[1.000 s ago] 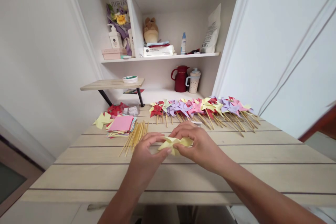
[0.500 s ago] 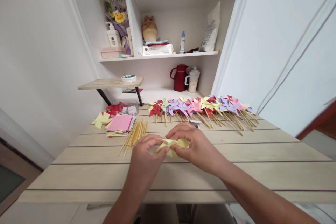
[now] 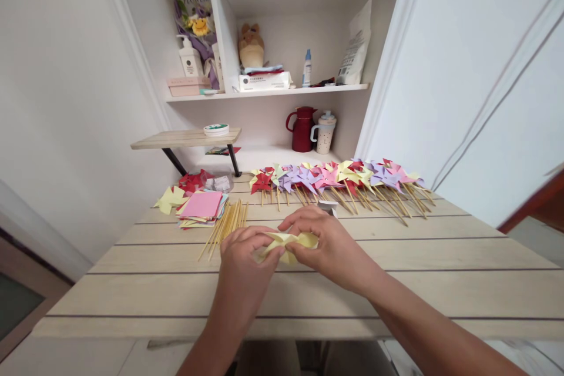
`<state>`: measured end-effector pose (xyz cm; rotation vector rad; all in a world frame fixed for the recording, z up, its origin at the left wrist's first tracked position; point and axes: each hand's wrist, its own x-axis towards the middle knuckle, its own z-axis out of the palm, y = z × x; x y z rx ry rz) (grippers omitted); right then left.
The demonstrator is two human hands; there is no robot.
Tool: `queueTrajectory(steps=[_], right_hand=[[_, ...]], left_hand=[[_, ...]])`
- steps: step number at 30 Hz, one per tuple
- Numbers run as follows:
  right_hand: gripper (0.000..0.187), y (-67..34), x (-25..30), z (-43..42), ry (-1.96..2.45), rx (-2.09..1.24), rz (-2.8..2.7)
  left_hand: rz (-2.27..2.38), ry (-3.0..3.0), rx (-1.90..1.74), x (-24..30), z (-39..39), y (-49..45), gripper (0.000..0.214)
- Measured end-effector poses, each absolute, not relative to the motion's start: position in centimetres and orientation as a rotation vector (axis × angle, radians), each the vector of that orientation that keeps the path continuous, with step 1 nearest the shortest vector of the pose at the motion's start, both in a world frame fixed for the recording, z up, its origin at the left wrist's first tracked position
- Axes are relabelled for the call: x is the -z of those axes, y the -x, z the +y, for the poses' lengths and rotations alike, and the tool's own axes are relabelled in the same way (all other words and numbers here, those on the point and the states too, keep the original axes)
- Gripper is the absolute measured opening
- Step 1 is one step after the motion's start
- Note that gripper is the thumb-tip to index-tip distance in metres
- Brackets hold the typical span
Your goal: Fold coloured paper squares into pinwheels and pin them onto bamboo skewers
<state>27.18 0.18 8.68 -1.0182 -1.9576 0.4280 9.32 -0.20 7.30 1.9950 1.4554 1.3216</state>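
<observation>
The fingers (image 3: 305, 254) of left hand (image 3: 244, 258) and right hand (image 3: 326, 244) pinch between them one pale-yellow folded paper (image 3: 288, 238), long axis sideways.

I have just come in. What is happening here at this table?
A person is holding a piece of folded yellow paper between the left hand and the right hand, over the table. No stick shows on this piece. To the left lie stacked paper squares and loose thin sticks. Farther back, many paper pinwheels on sticks lie in a row.
</observation>
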Motion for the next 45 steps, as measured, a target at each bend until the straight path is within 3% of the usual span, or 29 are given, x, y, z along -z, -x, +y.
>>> queueTrajectory(steps=[5,10,16,22,28,31,35,40,45], right_hand=[[0.012,-27.0,-8.5,0.2,1.009,-0.417,-1.962],[0.007,-27.2,-8.1,0.8,1.072,-0.355,-1.942],[0.018,-29.8,-8.3,2.2,1.127,-0.450,-1.725],[0.023,-33.3,-8.4,5.5,1.021,-0.633,-1.254],[0.025,-36.5,-6.8,8.6,1.050,-0.367,-1.035],[0.032,-37.8,-5.6,8.7,1.132,-0.254,-1.083],[0.038,-38.2,-5.2,8.1,1.251,-0.337,-1.308],[0.014,-36.4,-4.8,7.3,1.376,-0.551,-1.935],[0.019,-34.4,-3.0,5.4,1.580,-0.421,-2.014]], left_hand=[[1.412,-1.980,-1.283,-7.0,-0.5,-9.1,0.008],[1.340,-1.603,-1.239,-6.7,0.0,-9.4,0.014],[1.242,-1.060,-1.166,-4.4,2.6,-9.3,0.028],[1.224,-0.900,-1.258,-3.7,4.3,-10.2,0.033],[1.180,-0.912,-1.333,-4.8,6.5,-12.2,0.029],[1.091,-0.806,-1.359,-4.2,8.2,-12.9,0.027],[0.825,-0.652,-1.470,-3.5,9.6,-13.1,0.019],[0.827,-0.653,-1.508,-2.9,9.5,-13.0,0.015],[0.955,-0.687,-1.432,-1.6,9.3,-13.8,0.012]])
